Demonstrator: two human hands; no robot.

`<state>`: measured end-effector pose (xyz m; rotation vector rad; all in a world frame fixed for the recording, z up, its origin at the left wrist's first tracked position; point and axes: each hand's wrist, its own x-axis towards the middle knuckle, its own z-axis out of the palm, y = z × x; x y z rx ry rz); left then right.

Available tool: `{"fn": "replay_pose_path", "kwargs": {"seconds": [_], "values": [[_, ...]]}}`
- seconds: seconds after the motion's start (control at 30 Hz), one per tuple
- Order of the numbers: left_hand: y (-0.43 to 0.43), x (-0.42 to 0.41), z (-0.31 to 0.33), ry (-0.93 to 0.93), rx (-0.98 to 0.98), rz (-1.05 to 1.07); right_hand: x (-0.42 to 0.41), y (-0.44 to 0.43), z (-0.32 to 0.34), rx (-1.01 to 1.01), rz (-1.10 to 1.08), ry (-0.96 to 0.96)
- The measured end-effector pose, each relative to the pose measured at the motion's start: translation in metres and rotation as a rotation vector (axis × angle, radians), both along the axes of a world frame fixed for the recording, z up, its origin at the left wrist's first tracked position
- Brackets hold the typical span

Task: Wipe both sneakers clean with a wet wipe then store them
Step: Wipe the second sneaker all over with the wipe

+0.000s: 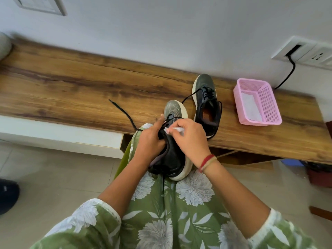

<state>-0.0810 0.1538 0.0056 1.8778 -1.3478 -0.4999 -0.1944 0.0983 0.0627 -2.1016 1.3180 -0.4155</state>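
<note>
A dark grey and black sneaker with a white sole rests on my lap, toe pointing away toward the wooden bench. My left hand grips it at the tongue and laces. My right hand presses a white wet wipe against the lace area. The second sneaker stands on the bench just to the right, its laces loose. One black lace trails left across the bench.
A pink plastic basket with a white packet inside sits on the bench at right. Behind it a black cable runs to a wall socket. Tiled floor lies to the left, and a dark object sits at its left edge.
</note>
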Motion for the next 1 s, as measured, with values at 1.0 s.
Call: {"fn": "replay_pose_path", "kwargs": {"seconds": [1.0], "values": [[0.001,0.0,0.0,-0.001,-0.022,0.0,0.0,0.021,-0.007,-0.182,-0.025,0.086]]}}
